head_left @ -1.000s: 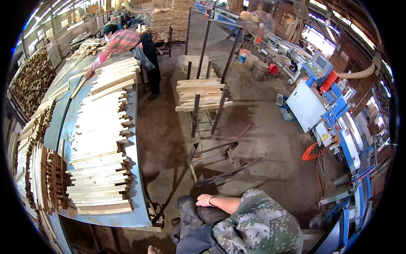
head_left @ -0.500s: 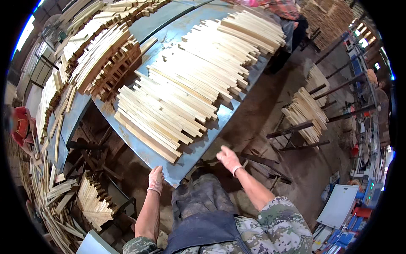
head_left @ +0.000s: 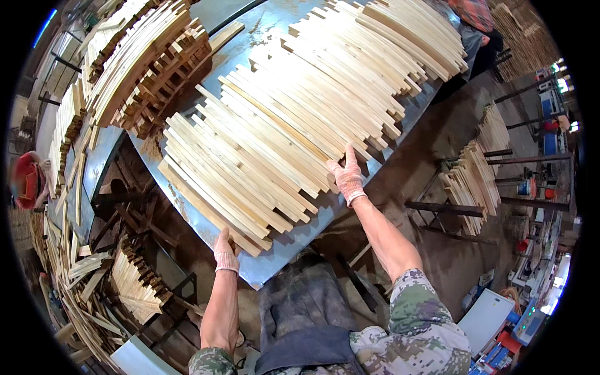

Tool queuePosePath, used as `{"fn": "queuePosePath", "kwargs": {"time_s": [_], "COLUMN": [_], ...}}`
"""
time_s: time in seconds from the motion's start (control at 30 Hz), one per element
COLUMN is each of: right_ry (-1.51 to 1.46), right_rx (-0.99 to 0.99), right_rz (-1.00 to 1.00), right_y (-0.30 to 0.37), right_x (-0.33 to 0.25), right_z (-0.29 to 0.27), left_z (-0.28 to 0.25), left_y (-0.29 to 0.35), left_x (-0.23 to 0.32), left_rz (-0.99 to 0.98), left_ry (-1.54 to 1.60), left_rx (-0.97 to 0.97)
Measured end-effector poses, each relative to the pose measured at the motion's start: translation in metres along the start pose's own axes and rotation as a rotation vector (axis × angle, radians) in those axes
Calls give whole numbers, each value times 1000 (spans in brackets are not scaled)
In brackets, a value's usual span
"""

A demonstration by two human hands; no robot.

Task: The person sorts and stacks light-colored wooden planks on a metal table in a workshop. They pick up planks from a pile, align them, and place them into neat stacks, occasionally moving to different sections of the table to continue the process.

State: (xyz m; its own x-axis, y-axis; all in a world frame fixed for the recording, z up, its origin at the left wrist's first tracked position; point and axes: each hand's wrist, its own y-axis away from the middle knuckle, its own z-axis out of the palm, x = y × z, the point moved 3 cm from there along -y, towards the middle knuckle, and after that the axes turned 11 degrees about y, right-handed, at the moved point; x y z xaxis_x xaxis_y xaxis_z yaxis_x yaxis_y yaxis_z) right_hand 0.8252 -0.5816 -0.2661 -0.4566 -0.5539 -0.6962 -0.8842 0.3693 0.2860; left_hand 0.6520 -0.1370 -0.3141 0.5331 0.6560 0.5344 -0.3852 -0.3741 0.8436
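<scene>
Many pale wooden strips (head_left: 275, 131) lie side by side across a blue metal table (head_left: 262, 269), their near ends uneven. My right hand (head_left: 348, 180), in a light glove, rests against the near ends of the strips, thumb and fingers apart. At the table's near left edge, my gloved left hand (head_left: 225, 252) is beside the outermost strip (head_left: 206, 209), close to its near end. Its fingers look stretched out, though some are hidden from above. Neither hand grips a strip.
A tall stack of strips (head_left: 134, 69) stands left of the table. Loose offcuts (head_left: 78, 300) pile up at lower left. Dark metal rack arms (head_left: 444, 207) holding strips stick out at right. Another person (head_left: 472, 15) stands at the table's far right end.
My right hand has moved forward and up to the strip ends, its fingers spreading. My left hand has come in beside the outermost strip. My view has moved closer to the table.
</scene>
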Motion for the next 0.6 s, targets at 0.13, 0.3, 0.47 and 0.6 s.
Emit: {"fn": "queuePosePath", "kwargs": {"time_s": [0.13, 0.3, 0.47, 0.6], "right_ry": [6, -1, -86, -148], "right_rx": [98, 101, -101, -159], "right_rz": [-1, 6, -1, 59], "right_y": [0, 6, 47, 66], "right_x": [-11, -18, -17, 18], "right_z": [19, 19, 29, 35], "left_z": [3, 30, 25, 18], "left_y": [12, 23, 15, 14], "left_x": [13, 27, 49, 66], "left_rz": [88, 268, 455, 447], "left_ry": [71, -159, -269, -228], "left_rx": [-167, -77, -18, 17]}}
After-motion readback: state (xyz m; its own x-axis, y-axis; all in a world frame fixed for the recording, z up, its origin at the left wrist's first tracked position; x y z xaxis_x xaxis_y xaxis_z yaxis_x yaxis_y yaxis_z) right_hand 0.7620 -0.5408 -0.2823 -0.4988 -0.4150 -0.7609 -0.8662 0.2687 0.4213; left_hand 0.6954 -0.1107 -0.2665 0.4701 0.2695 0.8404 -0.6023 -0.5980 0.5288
